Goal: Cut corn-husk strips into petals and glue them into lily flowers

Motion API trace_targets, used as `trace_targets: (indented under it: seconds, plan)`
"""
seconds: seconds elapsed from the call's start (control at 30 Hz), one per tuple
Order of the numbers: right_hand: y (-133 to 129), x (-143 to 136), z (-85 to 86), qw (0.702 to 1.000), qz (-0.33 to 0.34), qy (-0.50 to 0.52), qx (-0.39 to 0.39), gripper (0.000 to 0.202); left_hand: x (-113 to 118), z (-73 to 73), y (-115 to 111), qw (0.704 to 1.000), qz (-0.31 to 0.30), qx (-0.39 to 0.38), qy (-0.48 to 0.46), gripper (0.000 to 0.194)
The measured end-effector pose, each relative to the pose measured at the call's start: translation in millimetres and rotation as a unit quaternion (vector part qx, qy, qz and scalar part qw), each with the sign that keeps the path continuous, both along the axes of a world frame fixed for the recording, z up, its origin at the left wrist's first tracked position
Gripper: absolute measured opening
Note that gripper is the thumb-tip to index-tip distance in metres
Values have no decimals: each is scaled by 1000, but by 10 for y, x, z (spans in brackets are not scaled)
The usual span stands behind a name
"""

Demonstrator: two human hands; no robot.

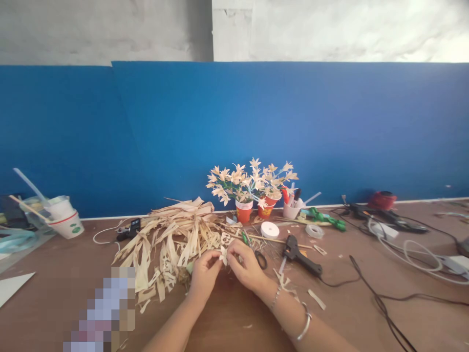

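Pale flower (pixel 223 255) held above the bench (pixel 220 325)

Head view: left hand (pixel 204 275) and right hand (pixel 246 266) each have the grip clamped on the pale flower, just beside the dried strips (pixel 194 234); a glue gun (pixel 301 258) lies rightward.

Brown tabletop (pixel 234 308), surface strewn with scraps. A heap of pale dry strips (pixel 183 237) lay left of centre; a small black device (pixel 132 229) sat at its left edge. Far left stood a white paper cup (pixel 69 226) with a red stripe. Along the rear, two red paper cups (pixel 244 214) stood side by side, with a white container (pixel 291 211) just beside them. In front lay a white tape roll (pixel 270 234); a clear tape roll (pixel 315 236) lay farther right. A black glue gun (pixel 300 255) rested nearer the front edge. Black cables (pixel 381 303) trailed across the right side.
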State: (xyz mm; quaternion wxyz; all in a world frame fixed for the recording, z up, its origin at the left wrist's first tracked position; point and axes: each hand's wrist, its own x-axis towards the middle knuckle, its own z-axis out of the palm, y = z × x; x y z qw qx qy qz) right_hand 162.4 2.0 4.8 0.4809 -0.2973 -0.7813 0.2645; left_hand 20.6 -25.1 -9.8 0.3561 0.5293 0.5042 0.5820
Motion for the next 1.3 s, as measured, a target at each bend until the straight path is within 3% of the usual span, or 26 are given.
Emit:
trace_targets:
  seconds: [0.33,0.57,0.8,1.0,1.3]
  plan:
    - [-28,-9,18,1000,-19,18,-14,13,2,-28,12,999,-5,-15,-28,12]
    - [-122,-5,85,987,-87,-68,115,7,8,-35,-10,999,16,19,26,9]
    - [-145,-36,102,959,-146,-171,171,3,20,-27,-36,990,22,74,118,13]
    - [-134,-50,96,961,-169,-159,153,8,34,-80,-49,991,22,73,111,11]
    - [-130,-67,69,972,-149,-120,138,11,46,-24,-67,987,10,79,143,13]
